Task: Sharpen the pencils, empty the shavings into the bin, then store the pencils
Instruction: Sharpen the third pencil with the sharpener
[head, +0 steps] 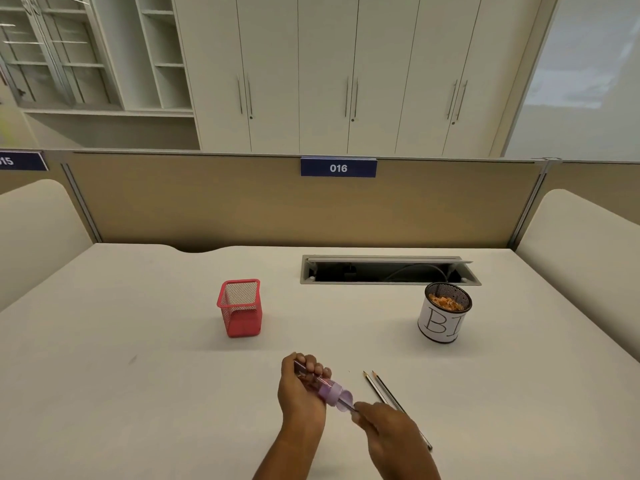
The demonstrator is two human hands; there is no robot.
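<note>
On my feed the left hand (299, 389) has its fingers curled round a purple sharpener (333, 393), holding it just above the table (138, 375) close to the middle of the near edge. A thin dark piece runs on through that fist toward the far side, and I cannot tell whether it belongs to the sharpener or to a pencil. The right hand (388, 433) pinches a pencil (351, 408) between fingertips and thumb right at the sharpener's near end. Only a short dark stretch of this pencil shows between hand and sharpener. Just right of the hands, two more pencils (387, 389) lie side by side on the table, their points aimed at the far edge and their back ends passing under the right hand. Farther out, a red mesh holder (240, 308) stands upright left of centre. Well apart from it, toward the far right, stands a bin (441, 323), a dark mesh cup wrapped in white paper with letters on it and orange shavings (445, 302) inside. Just behind the bin, along the far edge, a cable hatch (388, 271) sits open in the table. A tan divider (207, 202) rises behind it, carrying a blue tag (338, 168) that reads 016, with pale cabinets (329, 64) beyond.
</note>
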